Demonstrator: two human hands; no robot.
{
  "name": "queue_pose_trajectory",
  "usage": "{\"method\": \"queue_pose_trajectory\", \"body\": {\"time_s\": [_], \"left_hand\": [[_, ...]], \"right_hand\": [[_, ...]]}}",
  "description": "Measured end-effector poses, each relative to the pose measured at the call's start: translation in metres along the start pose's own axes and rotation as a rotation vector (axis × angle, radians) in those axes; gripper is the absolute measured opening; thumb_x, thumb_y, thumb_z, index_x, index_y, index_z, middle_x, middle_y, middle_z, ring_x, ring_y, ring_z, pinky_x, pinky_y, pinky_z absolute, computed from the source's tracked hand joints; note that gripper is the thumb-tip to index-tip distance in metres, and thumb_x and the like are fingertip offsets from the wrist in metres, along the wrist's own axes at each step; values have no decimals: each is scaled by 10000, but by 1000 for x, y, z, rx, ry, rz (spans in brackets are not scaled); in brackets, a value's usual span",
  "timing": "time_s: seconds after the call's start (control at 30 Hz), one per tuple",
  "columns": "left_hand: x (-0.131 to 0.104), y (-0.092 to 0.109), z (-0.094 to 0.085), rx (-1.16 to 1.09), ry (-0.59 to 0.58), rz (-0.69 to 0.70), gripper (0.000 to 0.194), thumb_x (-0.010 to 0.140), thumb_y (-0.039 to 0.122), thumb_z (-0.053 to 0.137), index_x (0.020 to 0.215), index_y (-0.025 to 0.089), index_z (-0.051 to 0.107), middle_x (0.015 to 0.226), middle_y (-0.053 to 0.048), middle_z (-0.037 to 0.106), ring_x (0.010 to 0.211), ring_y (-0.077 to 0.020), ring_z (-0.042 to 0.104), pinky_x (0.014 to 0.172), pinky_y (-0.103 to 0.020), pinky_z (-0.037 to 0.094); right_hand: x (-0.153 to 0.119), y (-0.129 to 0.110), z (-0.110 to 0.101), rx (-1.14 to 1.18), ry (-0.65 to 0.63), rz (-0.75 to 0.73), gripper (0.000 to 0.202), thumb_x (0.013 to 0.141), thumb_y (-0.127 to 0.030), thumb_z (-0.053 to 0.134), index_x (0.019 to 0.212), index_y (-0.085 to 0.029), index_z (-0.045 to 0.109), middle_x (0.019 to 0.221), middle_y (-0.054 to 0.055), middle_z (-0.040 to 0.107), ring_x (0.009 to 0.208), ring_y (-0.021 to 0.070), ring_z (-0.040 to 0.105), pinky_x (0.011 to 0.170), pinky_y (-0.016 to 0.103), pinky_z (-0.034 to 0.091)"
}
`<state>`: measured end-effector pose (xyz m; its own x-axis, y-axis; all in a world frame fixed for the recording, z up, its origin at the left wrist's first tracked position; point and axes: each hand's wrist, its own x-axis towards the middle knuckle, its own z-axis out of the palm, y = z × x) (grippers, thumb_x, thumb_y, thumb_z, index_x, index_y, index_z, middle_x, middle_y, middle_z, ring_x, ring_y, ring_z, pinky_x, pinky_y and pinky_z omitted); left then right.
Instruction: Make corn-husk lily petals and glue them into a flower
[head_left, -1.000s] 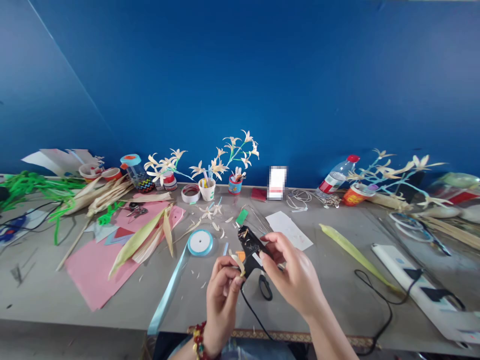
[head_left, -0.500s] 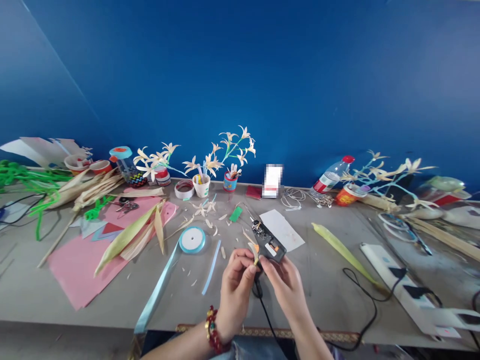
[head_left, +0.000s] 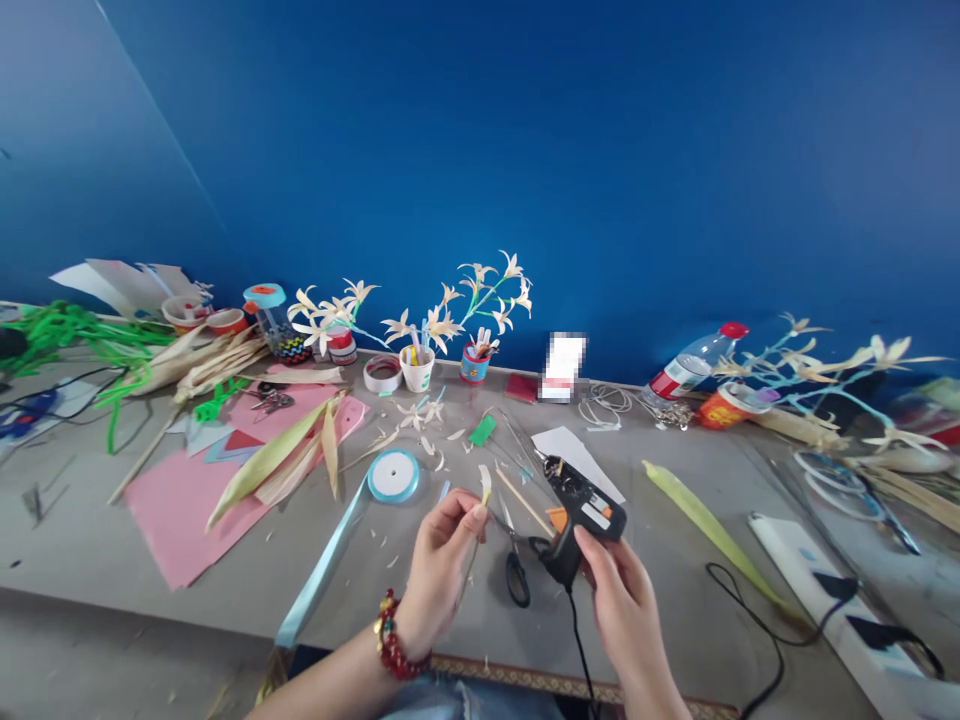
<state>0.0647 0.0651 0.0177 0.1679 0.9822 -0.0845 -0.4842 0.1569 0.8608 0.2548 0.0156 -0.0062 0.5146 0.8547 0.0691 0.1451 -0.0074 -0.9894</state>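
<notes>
Near the front middle of the table, my left hand [head_left: 444, 550] pinches a small pale petal piece [head_left: 486, 484] between thumb and fingers. My right hand [head_left: 616, 580] is closed on the body of a black glue gun [head_left: 589, 507], whose nozzle points up and left. A black cord hangs from its handle. Between my hands lie black-handled scissors [head_left: 516, 575] and a thin wooden stick [head_left: 525, 500]. A white paper sheet [head_left: 574, 455] is partly behind the glue gun.
Blue ribbon spool [head_left: 394, 475], pink paper [head_left: 176, 515] and dried husks [head_left: 270, 465] lie left. Corn-husk flowers [head_left: 420, 328] stand in cups along the wall. To the right are a green husk [head_left: 697, 515], a bottle [head_left: 690, 368] and a white power strip [head_left: 817, 600].
My right hand has moved right and taken hold of the glue gun, which is now lifted and shifted right. My left hand has moved left with the petal piece. The scissors have come into view.
</notes>
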Motion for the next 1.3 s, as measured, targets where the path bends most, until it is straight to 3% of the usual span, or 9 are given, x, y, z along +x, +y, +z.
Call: {"method": "queue_pose_trajectory", "body": {"time_s": [0.2, 0.37, 0.53, 0.63, 0.87, 1.3], "left_hand": [[4, 9, 6, -63, -38, -128, 275, 809, 385, 759, 755, 145, 635, 709, 3, 568, 598, -95, 427, 584, -224, 346], [3, 13, 11, -128, -45, -156, 289, 794, 378, 773, 728, 139, 625, 693, -1, 581, 585, -87, 442, 592, -219, 356], [0, 18, 11, -231, -105, -227, 253, 827, 331, 747, 724, 129, 635, 631, 6, 556, 570, -87, 454, 602, -222, 352], [-1, 20, 11, -298, -128, -267, 237, 827, 307, 744, 713, 130, 637, 632, 2, 554, 564, -90, 457, 605, -235, 360], [-3, 27, 11, -350, -136, -302, 241, 818, 287, 752, 679, 133, 628, 642, 2, 546, 563, -90, 457, 599, -241, 369], [-7, 27, 11, -386, -157, -305, 211, 831, 275, 744, 708, 128, 656, 661, -5, 547, 581, -89, 439, 608, -230, 381]], "right_hand": [[-12, -5, -15, -62, -35, -54, 324, 791, -474, 732, 890, -171, 786, 727, 66, 783, 696, 269, 735, 616, 305, 603], [-20, -19, -16, -141, -56, -136, 338, 780, -501, 737, 859, -177, 794, 782, 82, 804, 688, 271, 748, 623, 303, 625], [-19, -31, -11, -117, -284, -191, 247, 863, -408, 682, 926, -195, 789, 908, 92, 811, 839, 280, 766, 755, 295, 627], [-18, -28, -10, -114, -339, -226, 229, 896, -359, 653, 1018, -209, 776, 973, 83, 804, 874, 267, 762, 783, 286, 619], [-18, -18, -16, -215, -350, -320, 219, 914, -326, 632, 1053, -226, 768, 1001, 75, 797, 882, 253, 758, 791, 267, 604], [-20, -27, -16, -341, -323, -445, 213, 910, -355, 621, 981, -242, 788, 922, 68, 798, 815, 259, 757, 758, 285, 610]]}}
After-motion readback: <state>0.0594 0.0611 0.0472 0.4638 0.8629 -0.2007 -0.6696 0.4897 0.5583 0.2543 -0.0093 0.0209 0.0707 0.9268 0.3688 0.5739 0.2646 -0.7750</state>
